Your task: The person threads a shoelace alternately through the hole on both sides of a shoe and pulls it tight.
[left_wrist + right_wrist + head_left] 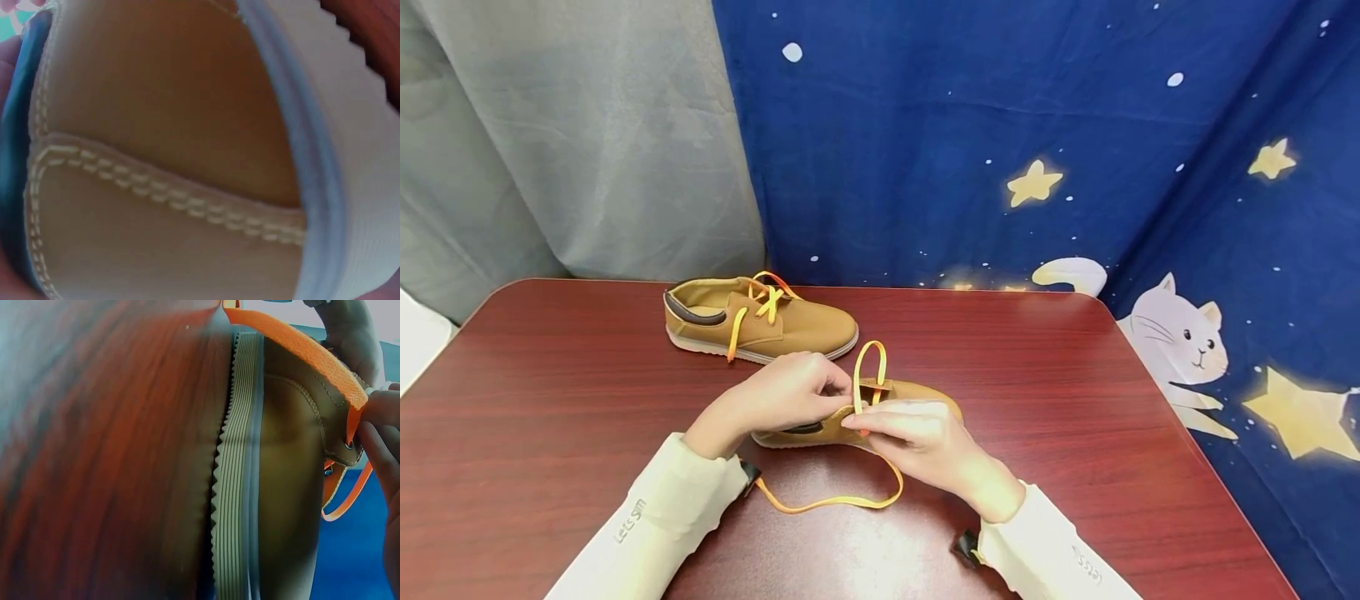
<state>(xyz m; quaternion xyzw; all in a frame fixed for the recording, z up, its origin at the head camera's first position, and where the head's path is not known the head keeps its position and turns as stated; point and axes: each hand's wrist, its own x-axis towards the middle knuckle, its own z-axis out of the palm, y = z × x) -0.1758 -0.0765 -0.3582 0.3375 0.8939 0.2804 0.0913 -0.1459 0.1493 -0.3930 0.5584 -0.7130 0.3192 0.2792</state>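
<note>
A tan shoe point(831, 433) lies on the table with its toe to the right, partly hidden by both hands. My left hand point(790, 393) holds it at the collar opening, its fingertips partly hidden. My right hand point(925, 435) pinches a yellow-orange shoelace point(306, 350) beside a metal eyelet point(349, 445) on the near flap. A loop of this lace stands up above the tongue. Its long free end curves across the table toward my left wrist. The left wrist view is filled by the shoe's stitched heel side point(169, 175).
Behind lies a second tan shoe point(808, 325), toe right, its yellow-orange lace point(770, 304) partly threaded, one end hanging over the near side. The red-brown table point(1045, 358) ends at a grey curtain point(625, 150) and a blue starry curtain point(910, 167).
</note>
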